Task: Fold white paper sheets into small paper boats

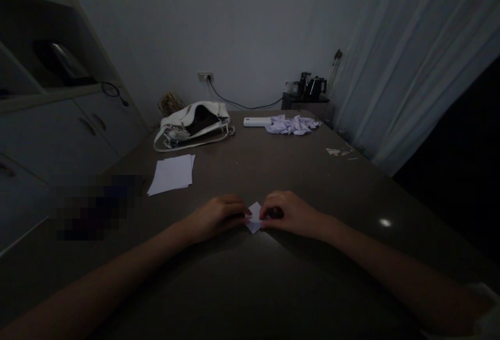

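A small folded piece of white paper [254,217] lies on the dark table [273,173] in front of me. My left hand [219,216] pinches its left edge with the fingertips, knuckles up. My right hand [288,213] holds its right edge the same way. Both hands rest on the tabletop, with the paper showing between them. The room is dim and the paper's folds are hard to make out.
A stack of white paper sheets [172,173] lies at the left. Farther back are an open white handbag [193,124], a white flat device [257,121] and a heap of folded paper pieces [292,124]. Cabinets stand left, curtains right.
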A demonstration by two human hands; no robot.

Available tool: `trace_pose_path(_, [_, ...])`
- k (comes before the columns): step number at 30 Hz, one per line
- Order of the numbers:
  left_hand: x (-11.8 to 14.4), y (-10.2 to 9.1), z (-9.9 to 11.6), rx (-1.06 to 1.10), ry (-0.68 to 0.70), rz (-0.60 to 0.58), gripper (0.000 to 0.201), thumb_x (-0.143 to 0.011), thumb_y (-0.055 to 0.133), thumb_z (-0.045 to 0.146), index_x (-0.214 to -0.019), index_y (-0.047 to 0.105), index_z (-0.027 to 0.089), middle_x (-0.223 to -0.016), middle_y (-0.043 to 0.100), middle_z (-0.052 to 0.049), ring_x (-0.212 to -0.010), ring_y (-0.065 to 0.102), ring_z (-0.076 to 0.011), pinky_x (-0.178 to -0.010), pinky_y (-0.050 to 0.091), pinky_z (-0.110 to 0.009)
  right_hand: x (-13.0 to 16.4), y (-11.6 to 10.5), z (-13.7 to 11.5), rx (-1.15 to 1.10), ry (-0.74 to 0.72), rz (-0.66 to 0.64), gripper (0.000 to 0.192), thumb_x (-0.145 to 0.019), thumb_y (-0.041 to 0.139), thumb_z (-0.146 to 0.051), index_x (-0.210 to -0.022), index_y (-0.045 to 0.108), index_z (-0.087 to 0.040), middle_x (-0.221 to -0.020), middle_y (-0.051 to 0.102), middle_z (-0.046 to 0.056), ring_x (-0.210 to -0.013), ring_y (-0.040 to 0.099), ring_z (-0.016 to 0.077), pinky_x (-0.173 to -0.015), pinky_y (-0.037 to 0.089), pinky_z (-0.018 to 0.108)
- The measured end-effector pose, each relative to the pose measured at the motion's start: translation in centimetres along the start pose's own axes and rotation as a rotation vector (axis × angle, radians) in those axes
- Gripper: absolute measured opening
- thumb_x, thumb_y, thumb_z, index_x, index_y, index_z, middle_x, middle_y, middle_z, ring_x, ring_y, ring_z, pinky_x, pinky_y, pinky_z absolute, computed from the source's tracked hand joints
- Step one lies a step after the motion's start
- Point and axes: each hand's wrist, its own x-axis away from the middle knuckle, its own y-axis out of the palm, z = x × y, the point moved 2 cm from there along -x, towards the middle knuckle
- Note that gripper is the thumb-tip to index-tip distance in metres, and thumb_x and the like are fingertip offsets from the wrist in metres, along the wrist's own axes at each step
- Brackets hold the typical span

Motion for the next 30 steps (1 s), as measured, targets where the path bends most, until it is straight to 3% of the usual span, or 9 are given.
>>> trace_pose_path(6, [-0.2, 0.2, 0.0, -0.013, -0.084, 0.018, 0.018, -0.093, 0.053, 0.026, -0.093, 0.067, 0.015, -0.088, 0.063, -0.006, -0.079, 0.061, -0.0155, -0.07, 0.044, -0.023, -0.1, 0.0, 0.5, 0.029, 0.065, 0.038, 0.004, -0.078, 0.071, -0.019, -0.081, 0.073, -0.018, -0.074, 0.067, 0.002, -0.068, 0.058, 0.0124, -0.061, 0.039, 0.023])
trace_pose_path(12, [-0.5, -0.1, -0.1, 0.053, -0.253, -0.004, 0.015, -0.089, 0.056, 0.024, -0.092, 0.067, 0.014, -0.08, 0.065, -0.003, -0.069, 0.059, -0.0136, -0.061, 0.041, -0.021, -0.3, 0.3, 0.9, -0.122, 0.235, 0.124, 0.006, -0.078, 0.069, -0.015, -0.083, 0.071, -0.017, -0.07, 0.069, 0.001, -0.062, 0.062, 0.0114, -0.058, 0.044, 0.022])
trace_pose_path(20, [-0.6, 0.0, -0.1, 0.152, -0.442, 0.064, 0.018, -0.087, 0.057, 0.028, -0.092, 0.068, 0.014, -0.079, 0.069, -0.004, -0.069, 0.061, -0.0154, -0.062, 0.042, -0.023, -0.4, 0.8, 0.8, -0.099, 0.293, 0.167, 0.006, -0.078, 0.068, -0.015, -0.082, 0.071, -0.016, -0.072, 0.07, 0.003, -0.065, 0.063, 0.0121, -0.059, 0.045, 0.022])
trace_pose_path(24, [-0.7, 0.4, 0.0, 0.137, -0.458, 0.099, 0.022, -0.086, 0.057, 0.027, -0.101, 0.067, 0.015, -0.081, 0.069, -0.004, -0.069, 0.061, -0.0154, -0.061, 0.042, -0.023, -0.4, 1.0, 0.8, -0.091, 0.291, 0.175, 0.006, -0.08, 0.066, -0.017, -0.083, 0.071, -0.016, -0.071, 0.07, 0.003, -0.062, 0.062, 0.0117, -0.057, 0.043, 0.022])
trace_pose_path(30, [-0.5, 1.0, -0.1, 0.081, -0.363, 0.143, 0.02, -0.086, 0.06, 0.033, -0.091, 0.068, 0.015, -0.075, 0.062, -0.002, -0.065, 0.056, -0.0143, -0.058, 0.04, -0.023, -0.4, 1.4, 0.7, -0.075, 0.274, 0.192, 0.006, -0.083, 0.064, -0.019, -0.081, 0.069, -0.016, -0.07, 0.067, 0.002, -0.062, 0.059, 0.0121, -0.058, 0.04, 0.024])
